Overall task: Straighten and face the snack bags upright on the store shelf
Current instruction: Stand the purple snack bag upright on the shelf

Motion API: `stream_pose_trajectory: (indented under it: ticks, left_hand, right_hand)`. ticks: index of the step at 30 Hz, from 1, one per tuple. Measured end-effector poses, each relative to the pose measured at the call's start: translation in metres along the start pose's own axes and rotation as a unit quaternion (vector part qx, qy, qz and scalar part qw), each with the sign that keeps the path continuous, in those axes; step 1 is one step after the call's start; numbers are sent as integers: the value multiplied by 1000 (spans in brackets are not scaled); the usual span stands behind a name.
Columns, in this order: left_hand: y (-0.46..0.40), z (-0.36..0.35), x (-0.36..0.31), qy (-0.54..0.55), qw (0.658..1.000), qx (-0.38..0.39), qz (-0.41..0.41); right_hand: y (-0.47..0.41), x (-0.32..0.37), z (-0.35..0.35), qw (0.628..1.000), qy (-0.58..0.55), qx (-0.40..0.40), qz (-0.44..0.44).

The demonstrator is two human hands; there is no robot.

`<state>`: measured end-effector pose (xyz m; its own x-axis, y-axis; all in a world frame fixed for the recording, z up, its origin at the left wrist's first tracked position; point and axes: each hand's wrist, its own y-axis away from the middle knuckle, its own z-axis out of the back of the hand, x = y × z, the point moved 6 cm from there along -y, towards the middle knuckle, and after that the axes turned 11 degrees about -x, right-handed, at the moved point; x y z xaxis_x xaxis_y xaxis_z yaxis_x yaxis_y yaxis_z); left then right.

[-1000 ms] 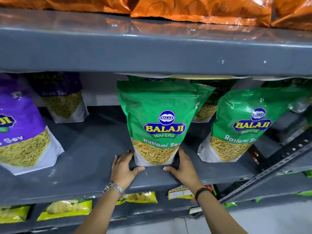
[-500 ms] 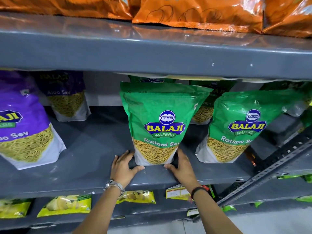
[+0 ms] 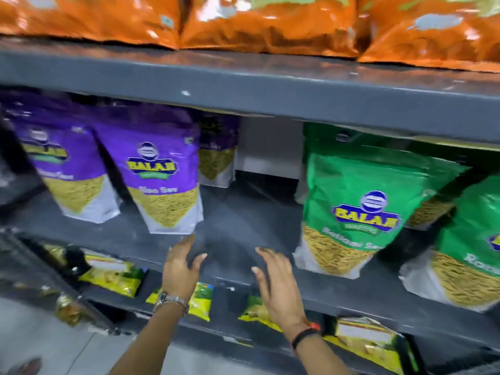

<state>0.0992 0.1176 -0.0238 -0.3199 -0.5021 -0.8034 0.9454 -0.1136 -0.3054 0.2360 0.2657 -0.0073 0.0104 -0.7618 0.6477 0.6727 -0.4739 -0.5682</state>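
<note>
A green Ratlami Sev bag stands upright on the grey middle shelf, facing front. To its left, across a bare gap, a purple Aloo Sev bag leans with its base near the shelf's front edge. My left hand hovers open just below that purple bag's bottom corner, apart from it. My right hand is open over the shelf's front edge, just left of the green bag and not touching it. The frame is blurred by motion.
A second purple bag leans at far left, and another stands deeper back. A further green bag is at right. Orange bags fill the top shelf. Yellow-green packets lie on the lower shelf.
Both hands have let go of the green bag and shifted left into the gap. The view has swung left, so the purple bags now sit near the middle.
</note>
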Motion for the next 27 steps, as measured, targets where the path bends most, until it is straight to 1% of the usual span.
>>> stream_pose_trajectory:
  ticks: [3,5,7,10,13,14,17,19,22,24,27]
  left_hand:
    - [-34,42,41,-26,999,-21,35]
    - [-62,60,69,-29,997,-12,67]
    - [-91,69,90,-23,996,19,79]
    - [-124,63,109,9,991,105,83]
    - [-142,43,116,22,979,192,61]
    - [-145,39,114,22,977,204,54]
    - [-150,32,109,50,976,205,49]
    - [-149,27,107,47,974,222,32]
    - [-143,22,102,40,970,240,6]
    - [-139,22,98,10,970,240,-15]
    - [-138,22,96,-31,971,230,-51]
  right_hand:
    - [-22,9,-61,995,-29,53,-77]
    - [-38,9,-102,987,-35,92,-130]
    - [-51,7,-142,973,-48,126,-185]
    - [-70,11,-178,960,-78,120,-242]
    - [-81,14,-192,958,-88,63,-266]
    - [-81,13,-193,956,-84,47,-277]
    - [-71,8,-189,948,-43,21,-314]
    - [-63,12,-178,945,-12,13,-326]
    - [-53,14,-164,941,3,-1,-339]
    - [-49,16,-161,942,9,13,-334]
    - [-49,19,-162,945,48,27,-323]
